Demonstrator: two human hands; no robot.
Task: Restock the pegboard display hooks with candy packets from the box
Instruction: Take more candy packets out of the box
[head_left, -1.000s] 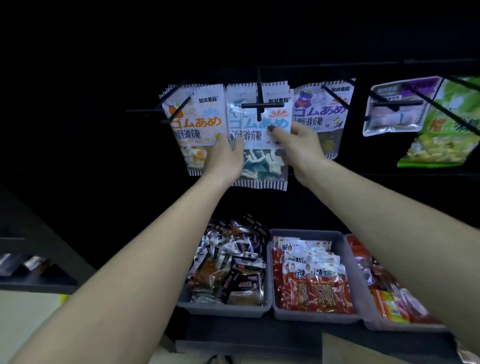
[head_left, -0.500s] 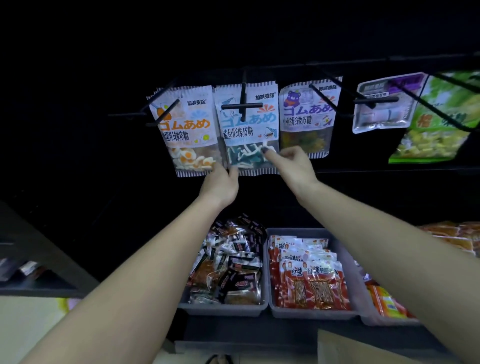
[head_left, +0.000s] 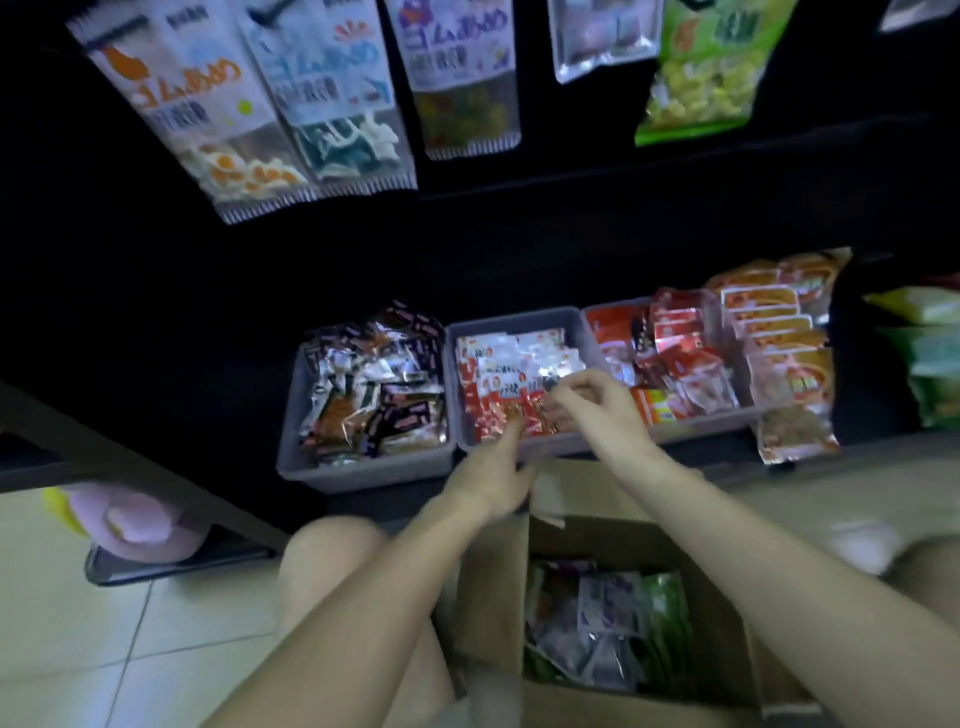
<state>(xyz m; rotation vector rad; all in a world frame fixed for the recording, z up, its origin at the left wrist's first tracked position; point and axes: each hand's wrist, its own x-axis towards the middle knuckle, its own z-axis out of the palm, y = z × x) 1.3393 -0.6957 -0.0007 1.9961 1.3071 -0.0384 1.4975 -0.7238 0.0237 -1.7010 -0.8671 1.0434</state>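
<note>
We see 3 candy packets (head_left: 332, 104) hanging on the hooks above. Our left hand (head_left: 491, 480) and right hand (head_left: 597, 410) hover loose and empty over the trays; the box (head_left: 613, 629) below holds more packets to hang.

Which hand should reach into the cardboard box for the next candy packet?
Probably the right hand. Its forearm lies directly above the open cardboard box and the packets inside, fingers loose and empty. The left hand sits over the box's left flap, farther from them.
</note>
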